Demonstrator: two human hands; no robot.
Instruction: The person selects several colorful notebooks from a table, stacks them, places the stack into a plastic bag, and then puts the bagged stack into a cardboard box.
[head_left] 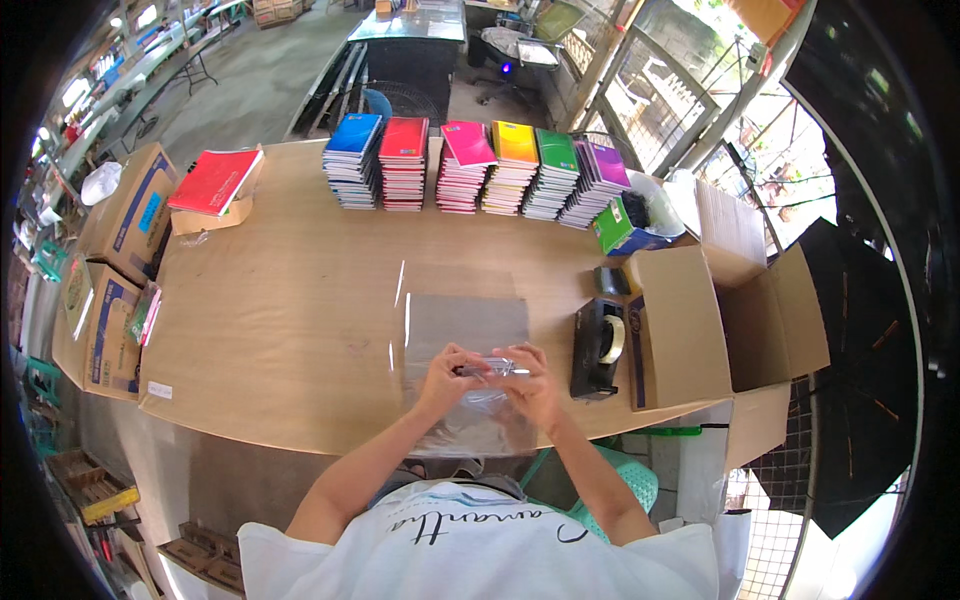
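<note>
My left hand point(448, 382) and my right hand point(534, 388) are closed on a small plastic-wrapped bundle point(496, 368) near the table's front edge. The bundle shows edge-on, and its inside cannot be made out clearly. Clear film hangs below it toward my lap. Flat on the table, just beyond my hands, lie clear plastic sheets point(466, 318). To the right of my right hand stands a black tape dispenser point(594, 362) with a roll of tape in it.
Stacks of notebooks in blue point(352, 160), red point(404, 165), pink point(464, 165), yellow point(512, 165), green and purple line the far edge. An open carton point(690, 330) stands at right. Cartons point(125, 215) and a red notebook pile point(215, 182) sit at left.
</note>
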